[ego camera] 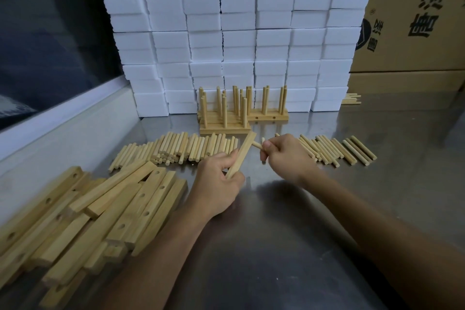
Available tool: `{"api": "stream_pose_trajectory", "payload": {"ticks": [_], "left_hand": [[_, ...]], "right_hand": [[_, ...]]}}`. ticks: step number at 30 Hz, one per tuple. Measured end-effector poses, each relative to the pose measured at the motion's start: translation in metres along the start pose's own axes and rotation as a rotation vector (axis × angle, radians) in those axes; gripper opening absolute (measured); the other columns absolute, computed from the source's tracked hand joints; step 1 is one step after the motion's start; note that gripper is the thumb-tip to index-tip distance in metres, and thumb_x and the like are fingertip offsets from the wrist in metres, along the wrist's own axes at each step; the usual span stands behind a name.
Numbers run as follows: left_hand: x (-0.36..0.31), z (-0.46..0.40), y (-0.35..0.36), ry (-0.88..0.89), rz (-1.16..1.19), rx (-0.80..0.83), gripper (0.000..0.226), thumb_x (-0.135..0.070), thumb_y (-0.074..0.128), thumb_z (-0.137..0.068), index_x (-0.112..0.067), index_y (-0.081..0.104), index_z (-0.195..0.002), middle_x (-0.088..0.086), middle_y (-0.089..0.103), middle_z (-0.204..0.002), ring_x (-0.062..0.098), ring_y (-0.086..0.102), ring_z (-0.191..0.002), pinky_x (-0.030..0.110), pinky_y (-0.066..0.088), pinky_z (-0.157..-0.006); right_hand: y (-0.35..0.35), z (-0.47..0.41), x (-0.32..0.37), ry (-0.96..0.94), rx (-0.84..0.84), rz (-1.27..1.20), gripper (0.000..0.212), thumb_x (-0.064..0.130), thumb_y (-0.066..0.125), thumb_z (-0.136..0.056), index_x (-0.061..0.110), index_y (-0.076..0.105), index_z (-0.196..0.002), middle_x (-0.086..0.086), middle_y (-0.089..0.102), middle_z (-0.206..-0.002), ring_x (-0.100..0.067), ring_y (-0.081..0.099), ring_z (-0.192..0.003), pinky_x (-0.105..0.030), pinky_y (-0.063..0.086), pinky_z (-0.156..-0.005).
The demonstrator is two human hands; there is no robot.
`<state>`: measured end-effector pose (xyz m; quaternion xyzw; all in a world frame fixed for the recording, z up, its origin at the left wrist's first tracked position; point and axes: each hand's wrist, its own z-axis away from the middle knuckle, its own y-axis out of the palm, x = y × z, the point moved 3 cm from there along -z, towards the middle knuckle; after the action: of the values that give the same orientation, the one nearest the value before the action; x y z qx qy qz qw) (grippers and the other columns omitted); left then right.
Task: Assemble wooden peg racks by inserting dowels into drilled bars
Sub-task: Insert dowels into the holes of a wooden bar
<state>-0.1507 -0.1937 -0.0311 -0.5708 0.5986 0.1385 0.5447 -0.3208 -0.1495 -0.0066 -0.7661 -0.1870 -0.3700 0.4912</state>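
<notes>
Left hand [218,178] fingers curled around a tilted drilled bar [241,155], right hand [284,156] pinching a dowel [257,145] at the bar's side

hands [251,171]: two, bare | forearms: bare, no sleeves | no gloves, rings

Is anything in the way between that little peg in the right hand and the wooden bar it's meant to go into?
Nothing visible. The right hand points its dowel at the bar in the left hand; only open air lies between.
</notes>
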Motion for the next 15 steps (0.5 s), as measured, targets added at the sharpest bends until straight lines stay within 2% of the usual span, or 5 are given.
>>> {"api": "stream_pose_trajectory", "payload": {"ticks": [3,5,8,11,15], "left_hand": [[0.0,0.0,0.002,-0.005,0.006,0.03,0.052,-0.002,0.062,-0.087,-0.008,0.054,-0.139,-0.014,0.054,-0.092,0.01,0.055,-0.041,0.02,0.044,-0.039],[-0.002,0.002,0.004,0.0,-0.006,0.056,0.054,-0.003,0.062,-0.088,-0.011,0.054,-0.14,-0.007,0.057,-0.092,0.008,0.055,-0.044,0.021,0.046,-0.043],[-0.003,0.002,0.002,0.001,0.007,0.043,0.054,-0.003,0.062,-0.087,-0.013,0.055,-0.14,0.001,0.061,-0.096,0.009,0.054,-0.049,0.023,0.047,-0.047],[-0.004,0.001,0.002,0.023,-0.011,0.045,0.054,-0.001,0.063,-0.086,-0.012,0.056,-0.139,0.009,0.06,-0.093,0.019,0.055,-0.056,0.029,0.049,-0.049],[-0.002,0.001,0.003,0.04,-0.018,0.045,0.054,-0.001,0.063,-0.086,-0.011,0.056,-0.139,0.008,0.058,-0.09,0.018,0.055,-0.056,0.034,0.05,-0.049]], "right_hand": [[0.008,0.011,0.011,-0.196,-0.235,0.519,0.019,0.022,0.055,-0.09,0.023,0.053,-0.072,0.005,0.053,-0.056,-0.015,0.051,-0.052,-0.027,0.04,-0.047],[0.013,0.016,0.021,-0.257,-0.28,0.626,0.013,0.018,0.057,-0.081,0.026,0.05,-0.074,0.008,0.047,-0.052,-0.013,0.044,-0.046,-0.024,0.033,-0.044],[0.013,0.012,0.023,-0.246,-0.241,0.51,0.015,0.014,0.055,-0.084,0.025,0.051,-0.075,0.007,0.049,-0.055,-0.012,0.044,-0.048,-0.026,0.033,-0.044],[0.01,0.009,0.016,-0.192,-0.146,0.347,0.021,0.016,0.05,-0.095,0.019,0.055,-0.075,0.001,0.056,-0.064,-0.018,0.052,-0.058,-0.033,0.043,-0.054],[0.007,0.004,0.011,-0.156,-0.046,0.182,0.035,0.022,0.041,-0.103,0.013,0.059,-0.075,0.0,0.056,-0.063,-0.015,0.049,-0.056,-0.035,0.042,-0.057]]}}
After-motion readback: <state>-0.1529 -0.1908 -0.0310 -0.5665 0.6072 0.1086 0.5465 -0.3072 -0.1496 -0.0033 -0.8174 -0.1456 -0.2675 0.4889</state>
